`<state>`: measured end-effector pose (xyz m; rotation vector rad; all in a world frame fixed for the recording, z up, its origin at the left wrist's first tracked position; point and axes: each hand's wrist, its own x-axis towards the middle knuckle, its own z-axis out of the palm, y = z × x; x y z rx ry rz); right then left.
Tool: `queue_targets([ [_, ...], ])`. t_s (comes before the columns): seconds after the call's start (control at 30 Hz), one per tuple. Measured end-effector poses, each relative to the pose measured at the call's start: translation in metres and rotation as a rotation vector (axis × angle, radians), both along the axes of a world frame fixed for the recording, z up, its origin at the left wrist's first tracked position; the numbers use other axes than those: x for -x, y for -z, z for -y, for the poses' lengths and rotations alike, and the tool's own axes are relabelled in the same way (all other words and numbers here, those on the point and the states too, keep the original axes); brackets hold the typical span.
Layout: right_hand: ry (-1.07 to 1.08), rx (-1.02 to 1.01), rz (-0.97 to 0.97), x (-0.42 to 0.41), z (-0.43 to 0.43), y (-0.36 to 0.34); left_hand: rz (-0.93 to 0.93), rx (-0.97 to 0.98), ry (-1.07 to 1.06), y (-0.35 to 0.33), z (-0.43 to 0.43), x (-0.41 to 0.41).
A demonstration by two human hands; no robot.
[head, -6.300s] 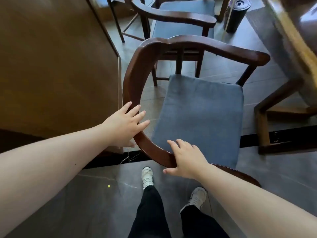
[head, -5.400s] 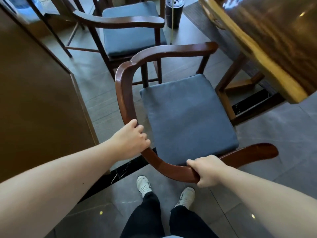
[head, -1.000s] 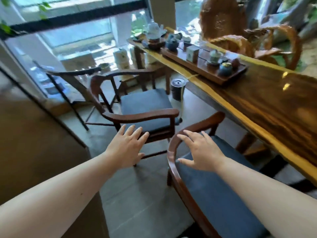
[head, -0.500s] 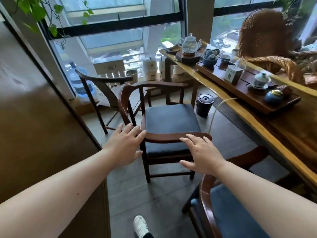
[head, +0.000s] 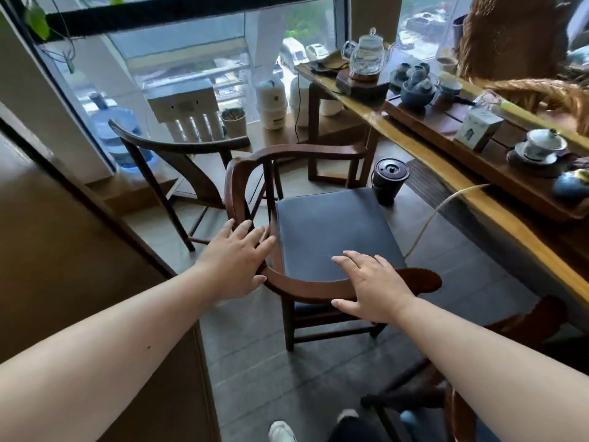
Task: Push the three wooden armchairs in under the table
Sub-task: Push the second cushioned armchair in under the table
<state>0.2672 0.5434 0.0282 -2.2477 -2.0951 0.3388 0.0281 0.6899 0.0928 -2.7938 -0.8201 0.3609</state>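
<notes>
A wooden armchair with a blue seat cushion [head: 328, 231] stands in front of me, out from the long wooden table [head: 497, 218] on the right. My left hand [head: 237, 261] lies flat, fingers spread, on the curved back rail at its left corner. My right hand [head: 374, 287] rests open on the near armrest. A second armchair [head: 522, 330] sits at the lower right, partly tucked under the table edge. A darker third chair [head: 178, 154] stands behind, near the window.
A black cylindrical bin [head: 389, 180] stands on the floor beside the chair's front. A pale hose [head: 436, 212] hangs from the table. A tea tray [head: 471, 148] with pots and cups covers the tabletop. A brown wall panel [head: 63, 250] is close on my left.
I have stepped forward to the middle armchair. Both hands have come down onto its rail, and the first chair has dropped to the lower right by the table.
</notes>
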Motion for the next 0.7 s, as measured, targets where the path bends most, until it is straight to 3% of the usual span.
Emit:
queue_targets([
  [0.5, -0.078, 0.101, -0.19, -0.024, -0.133, 0.041, -0.102, 0.101, 0.057, 0.016, -0.12, -0.027],
  [0.7, -0.023, 0.325, -0.358, -0.009, -0.139, 0.061, -0.053, 0.222, 0.131, 0.032, -0.141, -0.03],
])
